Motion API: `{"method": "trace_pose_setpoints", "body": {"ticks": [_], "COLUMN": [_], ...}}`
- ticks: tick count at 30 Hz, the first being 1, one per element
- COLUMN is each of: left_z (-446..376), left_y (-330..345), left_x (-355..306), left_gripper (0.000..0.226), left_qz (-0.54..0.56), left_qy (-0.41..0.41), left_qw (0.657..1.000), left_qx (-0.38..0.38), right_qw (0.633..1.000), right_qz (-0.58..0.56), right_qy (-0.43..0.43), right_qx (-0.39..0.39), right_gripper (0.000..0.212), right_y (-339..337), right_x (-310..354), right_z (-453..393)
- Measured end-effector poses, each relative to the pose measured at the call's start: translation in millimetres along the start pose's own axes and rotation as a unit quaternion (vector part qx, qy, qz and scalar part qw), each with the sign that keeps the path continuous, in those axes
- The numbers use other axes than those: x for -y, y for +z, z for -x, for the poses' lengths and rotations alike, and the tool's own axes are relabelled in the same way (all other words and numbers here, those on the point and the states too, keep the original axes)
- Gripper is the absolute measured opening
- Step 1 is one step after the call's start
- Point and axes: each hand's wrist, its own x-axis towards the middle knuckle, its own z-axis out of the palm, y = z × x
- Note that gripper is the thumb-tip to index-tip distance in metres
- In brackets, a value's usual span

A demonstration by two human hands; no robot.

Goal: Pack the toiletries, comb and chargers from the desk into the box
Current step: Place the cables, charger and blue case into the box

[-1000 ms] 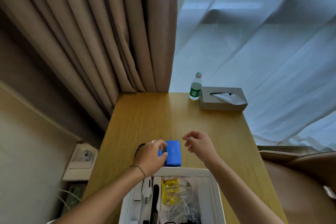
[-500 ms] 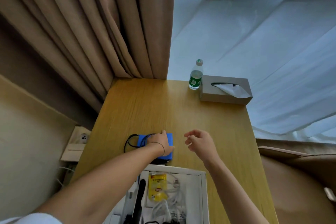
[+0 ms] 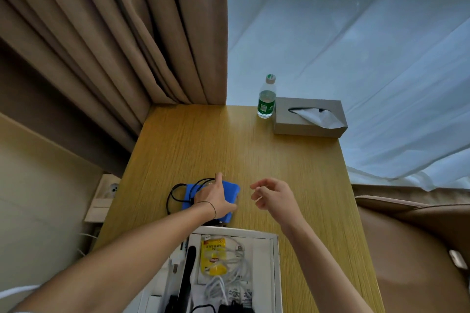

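Left grip lies over blue charger beyond box.

Yellow sachet in box: small red logo patch near middle, dark print lines near top, both too small to read. Water bottle on counter: green label with white patch, lettering not legible. White packet at box's near end: dark print, unreadable. No readable text on tissue box. No word or number could be made out anywhere.
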Motion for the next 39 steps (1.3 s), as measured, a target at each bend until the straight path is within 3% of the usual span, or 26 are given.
{"method": "trace_pose_setpoints", "body": {"ticks": [11, 18, 21, 24, 27, 29, 31, 34, 39], "left_z": [50.5, 82.8, 92.7, 100.2, 103.0, 101.3, 99.6, 101.7, 111.0], "left_y": [-49.8, -78.0, -83.8, -96.2, -115.9, -131.5, -148.1, -163.0, -161.7], "left_x": [19.9, 36.6, 42.6, 51.7, 58.7, 58.3, 53.8, 45.8, 48.4], "left_gripper": [0.093, 0.096, 0.094, 0.075, 0.06, 0.06, 0.059, 0.039, 0.039], "left_qz": [0.099, 0.123, 0.112, 0.133, 0.106, 0.112, 0.126, 0.194, 0.35], "left_qy": [0.086, 0.183, 0.224, 0.261, 0.285, 0.298, 0.317, 0.335, 0.355], "left_qw": [0.987, 0.961, 0.952, 0.94, 0.909, 0.892, 0.895, 0.905, 0.866], "left_qx": [-0.09, -0.166, -0.177, -0.172, -0.287, -0.321, -0.289, -0.177, -0.041], "right_qw": [0.999, 0.997, 0.996, 0.994, 0.989, 0.988, 0.986, 0.984, 0.986], "right_qz": [-0.012, 0.032, 0.039, 0.04, 0.067, 0.074, 0.068, 0.05, -0.019], "right_qy": [0.012, -0.011, -0.056, -0.095, -0.124, -0.131, -0.144, -0.166, -0.16], "right_qx": [0.03, 0.063, 0.059, 0.046, 0.037, 0.04, 0.044, 0.045, 0.041], "right_gripper": [0.014, 0.034, 0.022, 0.014, 0.01, 0.011, 0.014, 0.018, 0.023], "right_y": [29.3, 53.8, 59.4, 59.3, 53.7, 49.2, 45.4, 41.0, 31.0], "right_x": [12.8, 36.3, 43.5, 48.6, 49.3, 50.0, 52.8, 57.3, 55.9], "right_z": [2.0, 15.6, 24.4, 34.8, 46.7, 56.4, 66.7, 83.6, 110.1]}}
